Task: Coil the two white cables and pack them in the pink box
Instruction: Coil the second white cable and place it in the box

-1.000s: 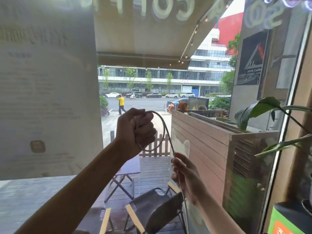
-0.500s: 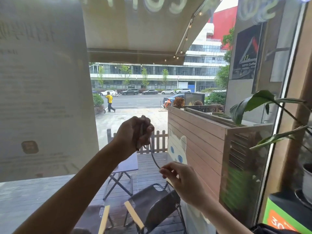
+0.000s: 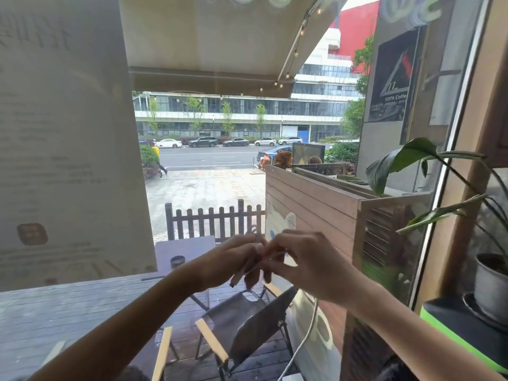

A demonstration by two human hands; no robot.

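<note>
Both my hands are raised in front of a window, meeting at the middle of the view. My left hand (image 3: 233,264) is closed around a small bundle of white cable loops (image 3: 257,239), with a cable end sticking down below its fingers. My right hand (image 3: 305,266) pinches the same cable right beside the left fingers. From under my right hand the loose white cable (image 3: 308,334) hangs down to the bottom edge. The pink box and a second cable are out of sight.
A large window pane stands directly ahead, with a paper poster (image 3: 66,138) stuck on its left half. A potted plant (image 3: 492,281) stands at the right on a dark and green box (image 3: 464,331). Outside are folding chairs (image 3: 247,325) and a wooden planter wall (image 3: 313,213).
My left hand has dropped from chest height to lower in view. My right hand rose to meet it, and the wide cable arc between them has closed into the bundle.
</note>
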